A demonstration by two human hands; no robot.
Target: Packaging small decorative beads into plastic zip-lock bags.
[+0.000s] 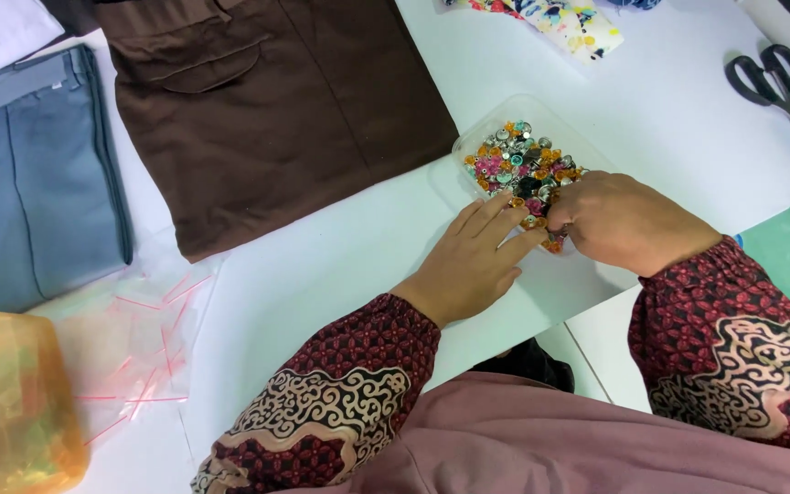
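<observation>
A clear plastic tray (468, 151) on the white table holds several small colourful buttons and studs (523, 165). My left hand (473, 261) lies flat on the table, its fingertips touching the tray's near edge. My right hand (628, 224) is curled over the tray's near right side, fingers reaching into the buttons; whether it pinches one is hidden. Both arms wear dark red patterned sleeves.
A folded brown garment (276, 110) lies at the back, a grey-blue one (29, 183) at the left. Clear zip bags (139, 338) and an orange plastic box (11, 402) sit at the near left. Scissors (779, 87) lie at the far right, patterned cloth (569, 18) behind.
</observation>
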